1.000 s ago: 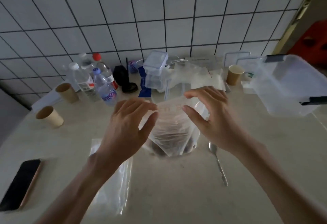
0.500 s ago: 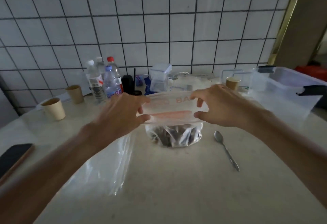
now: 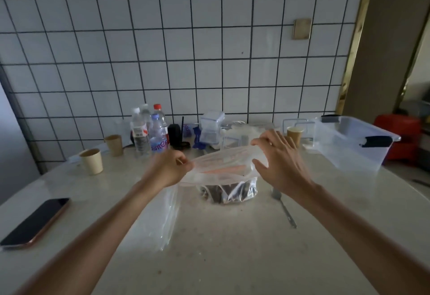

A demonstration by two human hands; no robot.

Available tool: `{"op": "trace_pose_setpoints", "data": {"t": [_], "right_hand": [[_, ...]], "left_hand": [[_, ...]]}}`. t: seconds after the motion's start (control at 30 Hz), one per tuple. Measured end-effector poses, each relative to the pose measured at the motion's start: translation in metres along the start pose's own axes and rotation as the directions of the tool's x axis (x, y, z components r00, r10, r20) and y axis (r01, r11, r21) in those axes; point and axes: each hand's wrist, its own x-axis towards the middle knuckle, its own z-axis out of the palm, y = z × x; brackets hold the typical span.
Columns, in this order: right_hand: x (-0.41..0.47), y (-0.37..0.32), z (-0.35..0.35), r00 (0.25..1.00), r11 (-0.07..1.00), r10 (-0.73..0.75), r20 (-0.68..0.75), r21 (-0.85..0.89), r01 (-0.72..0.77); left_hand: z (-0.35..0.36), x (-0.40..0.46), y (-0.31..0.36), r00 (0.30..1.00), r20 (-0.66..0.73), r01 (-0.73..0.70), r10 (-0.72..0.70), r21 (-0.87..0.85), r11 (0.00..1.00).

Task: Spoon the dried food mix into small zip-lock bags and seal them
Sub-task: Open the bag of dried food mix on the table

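A clear zip-lock bag with a red seal strip stands on the counter, dark dried food mix lying in its bottom. My left hand pinches the bag's left top corner. My right hand grips the right side of the top edge, fingers spread over it. The top is stretched between both hands; whether the seal is closed cannot be told. A metal spoon lies on the counter to the right of the bag, partly under my right wrist. Empty clear bags lie flat under my left forearm.
A phone lies at the left edge. Two paper cups and water bottles stand at the back left, a third cup at the back right. A clear storage bin sits far right. Small clear containers line the tiled wall.
The view has tilted upward. Both hands have pulled the bag's top wider apart and lower, with my left hand now closed in a pinch on the corner.
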Motion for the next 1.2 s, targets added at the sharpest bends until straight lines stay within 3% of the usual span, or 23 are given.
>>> {"op": "trace_pose_setpoints", "data": {"t": [0.07, 0.13, 0.2, 0.3, 0.37, 0.5, 0.6, 0.7, 0.8, 0.87, 1.03, 1.2], "right_hand": [[0.004, 0.002, 0.005, 0.985, 0.987, 0.158, 0.072, -0.014, -0.158], [0.01, 0.006, 0.011, 0.937, 0.949, 0.31, 0.16, 0.007, -0.315], [0.015, 0.011, 0.016, 0.885, 0.885, 0.416, 0.212, 0.131, -0.447], [0.021, 0.017, 0.02, 0.81, 0.737, 0.517, 0.277, 0.337, -0.586], [0.024, 0.016, 0.02, 0.737, 0.549, 0.579, 0.348, 0.502, -0.668], [0.023, 0.016, 0.024, 0.535, -0.042, 0.534, 0.655, 0.652, -0.757], [0.021, 0.018, 0.03, 0.509, -0.365, 0.441, 0.739, 0.666, -0.65], [0.02, 0.02, 0.039, 0.48, -0.561, 0.396, 0.783, 0.62, -0.549], [0.021, 0.023, 0.05, 0.435, -0.576, 0.413, 0.8, 0.599, -0.556], [0.019, 0.026, 0.058, 0.438, -0.534, 0.434, 0.787, 0.616, -0.579], [0.012, 0.033, 0.063, 0.53, -0.241, 0.387, 0.755, 0.637, -0.732], [0.013, 0.037, 0.066, 0.532, -0.154, 0.388, 0.753, 0.622, -0.768]], "left_hand": [[0.005, 0.001, -0.001, 1.0, 0.028, 0.007, -0.004, -0.091, 0.996], [0.008, 0.001, 0.0, 0.999, 0.033, 0.05, -0.042, -0.301, 0.952], [0.007, 0.001, 0.006, 0.988, 0.089, 0.155, -0.128, -0.523, 0.838], [0.002, 0.003, 0.015, 0.922, 0.31, 0.387, -0.231, -0.728, 0.566], [0.001, 0.009, 0.018, 0.869, 0.439, 0.494, -0.227, -0.77, 0.403], [0.004, 0.019, 0.023, 0.812, 0.575, 0.582, -0.097, -0.809, 0.079], [0.013, 0.025, 0.023, 0.794, 0.608, 0.606, -0.008, -0.792, -0.076], [0.024, 0.031, 0.02, 0.783, 0.622, 0.617, 0.012, -0.774, -0.145], [0.03, 0.035, 0.018, 0.766, 0.641, 0.64, 0.047, -0.756, -0.133], [0.032, 0.034, 0.016, 0.763, 0.647, 0.646, 0.004, -0.762, -0.045], [0.031, 0.029, 0.016, 0.804, 0.589, 0.592, -0.08, -0.781, 0.2], [0.033, 0.037, 0.018, 0.824, 0.564, 0.564, -0.057, -0.805, 0.185]]}}
